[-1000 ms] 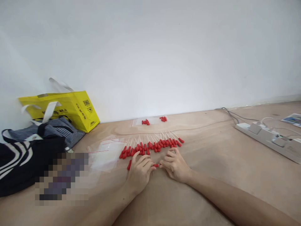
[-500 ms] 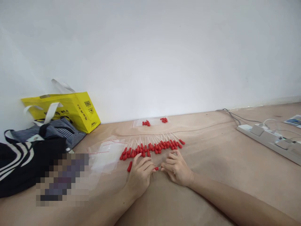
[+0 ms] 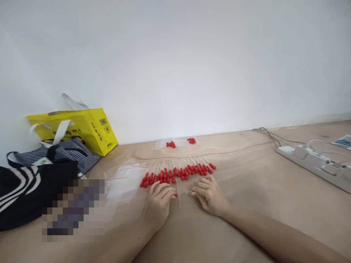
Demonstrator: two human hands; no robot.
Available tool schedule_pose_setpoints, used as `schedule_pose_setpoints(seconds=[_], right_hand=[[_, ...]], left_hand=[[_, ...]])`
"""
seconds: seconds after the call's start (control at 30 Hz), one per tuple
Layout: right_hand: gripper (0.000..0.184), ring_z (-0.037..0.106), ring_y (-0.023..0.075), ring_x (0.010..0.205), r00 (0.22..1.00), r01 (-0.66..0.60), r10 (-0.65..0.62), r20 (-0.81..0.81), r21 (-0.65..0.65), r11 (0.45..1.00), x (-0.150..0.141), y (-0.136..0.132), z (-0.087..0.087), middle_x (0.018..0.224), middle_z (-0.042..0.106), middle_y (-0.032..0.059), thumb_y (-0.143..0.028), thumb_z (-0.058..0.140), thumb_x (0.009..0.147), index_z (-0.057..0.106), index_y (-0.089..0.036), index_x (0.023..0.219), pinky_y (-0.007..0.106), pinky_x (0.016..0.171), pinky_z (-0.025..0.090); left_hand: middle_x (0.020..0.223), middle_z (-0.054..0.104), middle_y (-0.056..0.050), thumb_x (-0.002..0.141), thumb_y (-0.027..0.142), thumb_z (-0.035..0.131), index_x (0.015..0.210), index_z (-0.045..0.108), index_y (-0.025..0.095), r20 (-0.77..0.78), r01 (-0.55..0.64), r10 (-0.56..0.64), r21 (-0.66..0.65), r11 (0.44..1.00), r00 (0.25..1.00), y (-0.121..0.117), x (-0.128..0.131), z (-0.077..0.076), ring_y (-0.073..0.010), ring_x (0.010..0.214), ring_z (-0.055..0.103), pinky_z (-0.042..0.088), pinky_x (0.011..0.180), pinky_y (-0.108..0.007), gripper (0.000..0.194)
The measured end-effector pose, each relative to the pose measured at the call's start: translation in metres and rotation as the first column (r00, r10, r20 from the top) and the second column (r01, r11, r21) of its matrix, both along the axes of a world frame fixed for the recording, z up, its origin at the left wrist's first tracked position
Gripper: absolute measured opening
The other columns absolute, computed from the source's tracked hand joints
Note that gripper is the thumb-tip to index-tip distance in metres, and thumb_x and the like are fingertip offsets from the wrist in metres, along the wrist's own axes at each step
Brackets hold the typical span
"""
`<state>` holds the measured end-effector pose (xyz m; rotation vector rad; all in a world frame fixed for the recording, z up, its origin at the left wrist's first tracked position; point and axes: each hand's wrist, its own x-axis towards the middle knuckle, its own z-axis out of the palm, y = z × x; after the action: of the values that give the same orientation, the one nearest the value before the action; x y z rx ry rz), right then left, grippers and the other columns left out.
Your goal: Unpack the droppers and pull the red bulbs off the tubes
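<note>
A full row assembled, one bulb and one tube apart in my hands

I have a red bulb (image 3: 176, 195) in my left hand (image 3: 161, 199), its grip pinching it at the fingertips with only the end showing. My right hand (image 3: 207, 193) pinches a short clear tube (image 3: 188, 192), whose open end points across toward the bulb. The two pieces stand apart, so I judge this pair unjoined. Between my hands a thin clear stem (image 3: 178, 197) runs along the tabletop (image 3: 246, 182), just beside the left fingertips; I can't tell from here whether it touches them.

Beyond my hands lies what I take as the done part: a broad row of red-bulbed droppers (image 3: 175, 171), bulbs toward me, stems fanned out toward the wall (image 3: 192, 73). They overlap too much for me to count.

As for what is left, I see two small clusters of red pieces near the wall, a left cluster (image 3: 170, 144) and a right cluster (image 3: 191, 140), at a clear bag (image 3: 160, 145); I can't make out whether they are inside it or on top. To the left of the row, flat clear bags (image 3: 123, 182) overlap, and I see no droppers in them. My reading: much is assembled, and some pieces remain loose.
</note>
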<state>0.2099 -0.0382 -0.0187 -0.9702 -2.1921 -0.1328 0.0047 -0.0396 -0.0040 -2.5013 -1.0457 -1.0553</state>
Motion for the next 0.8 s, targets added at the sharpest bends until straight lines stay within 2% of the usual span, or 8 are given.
schedule_pose_setpoints(seconds=[0.13, 0.27, 0.33, 0.4, 0.5, 0.63, 0.73, 0.8], right_hand=[[0.023, 0.050, 0.0167, 0.073, 0.998, 0.013, -0.019, -0.053, -0.108, 0.994, 0.000, 0.002, -0.007, 0.076, 0.057, 0.0064, -0.014, 0.038, 0.083, 0.057, -0.018, 0.095, 0.030, 0.068, 0.037], [0.041, 0.051, 0.0160, 0.081, 0.991, -0.050, 0.021, -0.134, -0.218, 0.975, -0.009, -0.002, -0.010, 0.090, 0.054, 0.0085, -0.004, 0.033, 0.079, 0.045, -0.016, 0.116, 0.027, 0.071, 0.044], [0.043, 0.051, 0.0160, 0.083, 0.987, -0.055, 0.018, -0.160, -0.232, 0.971, -0.016, -0.003, -0.010, 0.093, 0.052, 0.0088, -0.001, 0.033, 0.076, 0.044, -0.016, 0.114, 0.028, 0.074, 0.045], [0.037, 0.051, 0.0161, 0.080, 0.985, -0.035, -0.007, -0.171, -0.241, 0.970, -0.023, -0.003, -0.011, 0.090, 0.051, 0.0083, 0.002, 0.033, 0.073, 0.048, -0.015, 0.103, 0.028, 0.071, 0.046], [0.026, 0.049, 0.0153, 0.070, 0.985, 0.007, -0.052, -0.165, -0.260, 0.965, -0.033, 0.001, -0.012, 0.081, 0.050, 0.0063, 0.002, 0.033, 0.072, 0.048, -0.016, 0.082, 0.028, 0.065, 0.046], [0.019, 0.050, 0.0156, 0.078, 0.981, -0.032, -0.026, -0.190, -0.299, 0.954, -0.041, 0.003, -0.010, 0.086, 0.048, 0.0081, -0.001, 0.035, 0.076, 0.047, -0.016, 0.079, 0.029, 0.072, 0.046], [0.014, 0.049, 0.0171, 0.090, 0.977, -0.080, 0.003, -0.213, -0.355, 0.932, -0.044, -0.001, -0.005, 0.095, 0.047, 0.0101, -0.009, 0.039, 0.079, 0.050, -0.015, 0.087, 0.031, 0.082, 0.044], [0.016, 0.047, 0.0185, 0.096, 0.976, -0.105, 0.021, -0.217, -0.384, 0.917, -0.044, -0.004, -0.002, 0.100, 0.046, 0.0108, -0.015, 0.041, 0.081, 0.050, -0.015, 0.095, 0.033, 0.086, 0.042]], left_hand=[[0.085, 0.064, -0.004, 0.084, 0.024, 0.041, 0.084, 0.060, 0.021, 0.084, -0.030, 0.037, -0.080, 0.996, 0.996, 0.003, -0.010, 0.005, -0.0158, 0.081, 0.057, 0.045, 0.074, -0.030, 0.020], [0.080, 0.061, -0.004, 0.079, 0.027, 0.043, 0.086, 0.060, 0.019, 0.179, -0.131, 0.184, -0.273, 0.953, 0.967, 0.007, -0.029, 0.015, -0.0147, 0.074, 0.058, 0.048, 0.067, -0.027, 0.020], [0.078, 0.061, -0.003, 0.075, 0.027, 0.045, 0.088, 0.058, 0.018, 0.206, -0.184, 0.285, -0.406, 0.895, 0.936, 0.008, -0.043, 0.018, -0.0143, 0.069, 0.059, 0.049, 0.062, -0.026, 0.020], [0.071, 0.060, -0.001, 0.070, 0.029, 0.047, 0.086, 0.055, 0.018, 0.235, -0.203, 0.369, -0.523, 0.828, 0.899, 0.008, -0.055, 0.019, -0.0133, 0.061, 0.059, 0.049, 0.054, -0.025, 0.021], [0.061, 0.059, 0.001, 0.066, 0.035, 0.050, 0.076, 0.050, 0.018, 0.265, -0.196, 0.435, -0.617, 0.762, 0.861, 0.007, -0.063, 0.017, -0.0131, 0.054, 0.058, 0.048, 0.050, -0.025, 0.020], [0.059, 0.061, 0.001, 0.062, 0.043, 0.054, 0.069, 0.049, 0.019, 0.279, -0.164, 0.450, -0.670, 0.724, 0.848, 0.005, -0.060, 0.016, -0.0141, 0.054, 0.059, 0.048, 0.049, -0.026, 0.026], [0.061, 0.062, 0.001, 0.063, 0.047, 0.053, 0.071, 0.049, 0.019, 0.288, -0.153, 0.454, -0.680, 0.717, 0.843, 0.004, -0.057, 0.017, -0.0146, 0.056, 0.060, 0.049, 0.052, -0.026, 0.029], [0.062, 0.062, 0.001, 0.067, 0.048, 0.049, 0.073, 0.051, 0.019, 0.244, -0.193, 0.457, -0.668, 0.719, 0.855, 0.005, -0.059, 0.019, -0.0145, 0.057, 0.060, 0.049, 0.053, -0.026, 0.029]])
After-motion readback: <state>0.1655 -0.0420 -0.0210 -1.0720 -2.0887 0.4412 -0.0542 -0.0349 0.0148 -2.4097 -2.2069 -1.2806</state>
